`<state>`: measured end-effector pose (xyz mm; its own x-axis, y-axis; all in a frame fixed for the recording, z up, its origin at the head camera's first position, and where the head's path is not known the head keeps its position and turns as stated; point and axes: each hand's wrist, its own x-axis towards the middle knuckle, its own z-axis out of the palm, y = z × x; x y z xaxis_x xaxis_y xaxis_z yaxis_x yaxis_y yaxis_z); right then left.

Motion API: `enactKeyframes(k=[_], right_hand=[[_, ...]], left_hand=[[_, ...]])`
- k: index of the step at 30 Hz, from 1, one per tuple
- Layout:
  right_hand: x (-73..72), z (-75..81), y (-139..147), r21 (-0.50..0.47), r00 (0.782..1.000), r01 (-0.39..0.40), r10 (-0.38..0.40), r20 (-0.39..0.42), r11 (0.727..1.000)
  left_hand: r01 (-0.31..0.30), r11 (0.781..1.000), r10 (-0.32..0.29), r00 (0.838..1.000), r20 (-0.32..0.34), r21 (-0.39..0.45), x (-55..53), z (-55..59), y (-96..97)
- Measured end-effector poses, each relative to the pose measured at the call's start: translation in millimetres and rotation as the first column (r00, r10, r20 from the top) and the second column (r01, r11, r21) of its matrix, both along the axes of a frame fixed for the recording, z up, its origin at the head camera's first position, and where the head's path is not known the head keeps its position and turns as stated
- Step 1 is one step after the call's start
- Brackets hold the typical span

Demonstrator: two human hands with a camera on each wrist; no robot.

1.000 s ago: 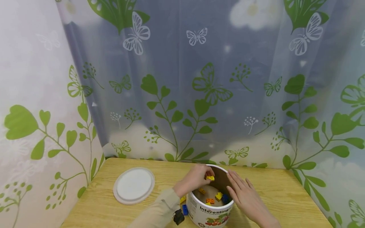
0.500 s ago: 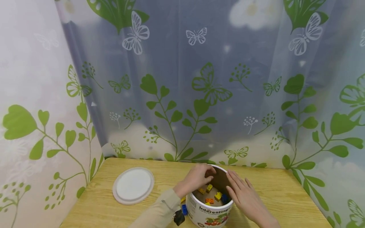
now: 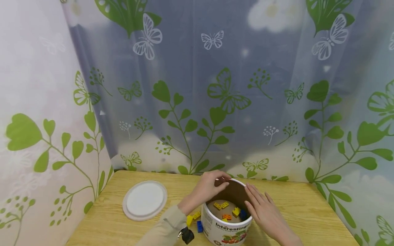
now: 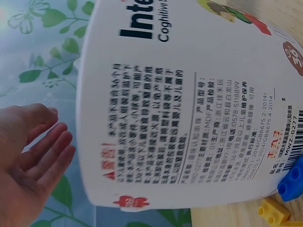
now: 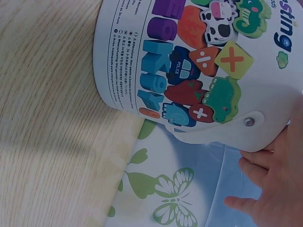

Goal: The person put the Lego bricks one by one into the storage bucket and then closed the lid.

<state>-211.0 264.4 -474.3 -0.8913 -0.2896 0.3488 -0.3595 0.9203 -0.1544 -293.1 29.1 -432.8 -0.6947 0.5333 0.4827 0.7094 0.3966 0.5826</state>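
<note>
A round white bucket (image 3: 210, 222) with printed sides stands at the table's front, its top uncovered. On its floor lie several toy bricks: a yellow brick (image 3: 225, 204), an orange brick (image 3: 226, 217), a dark blue brick (image 3: 243, 214) and others. My left hand (image 3: 207, 188) is above the bucket's left rim with loosely bent fingers, holding nothing; the left wrist view shows its bare palm beside the rim. Straight fingers of my right hand (image 3: 266, 210) rest against the right rim. In the right wrist view that hand's fingertips (image 5: 255, 163) meet the bucket near its handle rivet.
Left of the bucket a blue brick (image 3: 199, 226) and two yellow ones, including one yellow brick (image 3: 189, 220), lie on the wooden table (image 3: 181, 188). A round white lid (image 3: 145, 200) lies farther left. A patterned curtain (image 3: 197, 102) hangs behind the table.
My left hand let go of a yellow brick, which now lies on the bucket's floor. The hand then rose up and left to the rim. My right hand stayed in place.
</note>
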Motion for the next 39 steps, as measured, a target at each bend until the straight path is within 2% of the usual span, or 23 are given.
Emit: enactKeyframes(k=[8, 12, 19, 21, 31, 34, 39], right_hand=[[-0.6, -1.5, -0.5, -0.004, 1.000, -0.004, 0.004, -0.006, 1.000], [-0.8, -1.8, 0.0, -0.007, 1.000, -0.006, 0.006, -0.006, 1.000], [-0.5, -0.2, 0.4, -0.009, 1.000, -0.008, 0.008, 0.007, 1.000], [-0.1, 0.6, 0.1, -0.013, 1.000, -0.008, 0.009, 0.011, 1.000], [0.3, 0.8, 0.5, -0.022, 1.000, -0.006, 0.006, 0.006, 1.000], [-0.4, 0.2, 0.7, -0.018, 1.000, -0.005, 0.005, 0.011, 1.000], [-0.8, -0.1, 0.5, -0.012, 1.000, -0.004, 0.004, 0.016, 1.000]], left_hand=[[0.012, 0.993, -0.013, 1.000, 0.013, 0.114, 4.4, 5.1, -21.5], [-0.008, 0.989, 0.005, 1.000, 0.018, 0.147, 4.8, 5.1, -33.5], [-0.055, 0.983, 0.060, 0.998, -0.019, 0.173, 6.2, 1.3, -53.3], [-0.071, 0.981, 0.072, 0.997, 0.001, 0.182, 7.0, -0.2, -58.5], [-0.113, 0.969, 0.095, 0.991, 0.089, 0.220, 11.6, -13.7, -82.5], [-0.127, 0.969, 0.102, 0.987, 0.128, 0.213, 13.3, -20.8, -88.4], [-0.146, 0.964, 0.113, 0.981, 0.156, 0.222, 17.3, -34.1, -97.3]])
